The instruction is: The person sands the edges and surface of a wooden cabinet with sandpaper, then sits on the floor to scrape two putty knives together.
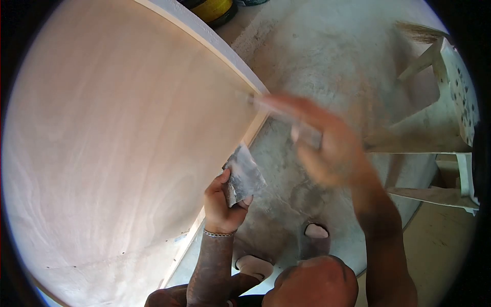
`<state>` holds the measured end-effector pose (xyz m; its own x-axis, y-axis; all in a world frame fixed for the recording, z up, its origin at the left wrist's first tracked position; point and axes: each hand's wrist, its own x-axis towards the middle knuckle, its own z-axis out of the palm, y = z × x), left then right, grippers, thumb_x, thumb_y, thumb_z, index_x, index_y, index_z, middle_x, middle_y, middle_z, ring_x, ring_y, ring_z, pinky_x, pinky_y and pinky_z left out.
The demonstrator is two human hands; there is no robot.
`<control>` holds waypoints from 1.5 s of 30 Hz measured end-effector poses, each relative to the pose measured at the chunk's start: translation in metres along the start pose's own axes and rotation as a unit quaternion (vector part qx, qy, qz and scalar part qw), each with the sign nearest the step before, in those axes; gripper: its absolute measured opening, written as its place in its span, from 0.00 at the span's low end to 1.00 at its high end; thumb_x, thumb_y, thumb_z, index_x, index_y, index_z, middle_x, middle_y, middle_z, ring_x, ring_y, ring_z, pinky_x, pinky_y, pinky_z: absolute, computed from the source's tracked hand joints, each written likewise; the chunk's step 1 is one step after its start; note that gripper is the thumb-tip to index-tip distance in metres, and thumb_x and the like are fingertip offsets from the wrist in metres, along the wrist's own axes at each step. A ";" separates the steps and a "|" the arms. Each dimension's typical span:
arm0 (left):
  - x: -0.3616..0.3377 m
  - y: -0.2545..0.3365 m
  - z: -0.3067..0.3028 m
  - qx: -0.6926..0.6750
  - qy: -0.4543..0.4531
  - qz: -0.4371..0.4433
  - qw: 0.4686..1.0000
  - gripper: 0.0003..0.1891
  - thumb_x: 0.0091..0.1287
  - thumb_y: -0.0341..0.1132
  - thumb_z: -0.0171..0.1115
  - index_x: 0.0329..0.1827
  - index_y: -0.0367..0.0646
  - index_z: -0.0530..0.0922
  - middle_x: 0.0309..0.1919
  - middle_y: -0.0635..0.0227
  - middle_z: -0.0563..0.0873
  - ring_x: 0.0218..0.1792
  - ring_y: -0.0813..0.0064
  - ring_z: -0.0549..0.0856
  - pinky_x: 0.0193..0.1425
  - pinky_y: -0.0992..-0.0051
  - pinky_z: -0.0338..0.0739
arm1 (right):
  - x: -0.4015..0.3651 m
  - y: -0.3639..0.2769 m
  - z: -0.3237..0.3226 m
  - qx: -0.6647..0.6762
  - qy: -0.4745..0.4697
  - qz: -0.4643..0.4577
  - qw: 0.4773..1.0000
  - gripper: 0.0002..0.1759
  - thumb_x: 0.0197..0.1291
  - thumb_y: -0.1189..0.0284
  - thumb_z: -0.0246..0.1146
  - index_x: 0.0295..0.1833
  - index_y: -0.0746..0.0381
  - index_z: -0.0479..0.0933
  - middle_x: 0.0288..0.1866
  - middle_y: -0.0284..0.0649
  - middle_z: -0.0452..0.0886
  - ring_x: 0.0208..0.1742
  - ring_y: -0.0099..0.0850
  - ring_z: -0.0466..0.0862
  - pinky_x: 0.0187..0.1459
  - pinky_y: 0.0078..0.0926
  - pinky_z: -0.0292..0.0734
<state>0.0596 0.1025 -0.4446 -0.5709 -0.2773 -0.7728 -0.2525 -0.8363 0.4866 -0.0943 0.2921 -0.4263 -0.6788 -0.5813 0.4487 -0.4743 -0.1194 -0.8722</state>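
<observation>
My left hand (pixel 223 204) is closed around the lower edge of a flat, squarish grey plate (pixel 246 173), which is smeared with whitish material. The plate is beside the edge of a large pale wooden panel (pixel 123 133). My right hand (pixel 327 146) is blurred by motion and wrapped around a thin tool that looks like a putty knife (pixel 309 134). Its far end points at the panel's corner; whether it touches the wood cannot be made out. Lighter wooden strips (pixel 255 125) edge the panel.
A worn, spotted plastic stool (pixel 458 97) lies on its side at the right, near broom bristles (pixel 417 31). A yellow and black container (pixel 212 9) stands behind the panel. My feet are on the stained concrete floor (pixel 327 66).
</observation>
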 end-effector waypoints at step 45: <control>0.022 0.035 -0.001 0.608 -0.369 0.548 0.440 0.23 0.79 0.44 0.51 0.72 0.46 0.70 0.67 0.49 0.77 0.67 0.45 0.76 0.71 0.49 0.67 | -0.111 0.049 0.100 0.845 0.154 0.338 0.386 0.17 0.65 0.72 0.56 0.57 0.66 0.74 0.52 0.45 0.82 0.55 0.38 0.84 0.64 0.41 0.75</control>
<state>0.0390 0.0672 -0.4446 -0.8559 0.4047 0.3218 0.5146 0.6052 0.6074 0.0139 0.2701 -0.5384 -0.4848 -0.8473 -0.2171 0.7349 -0.5292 0.4242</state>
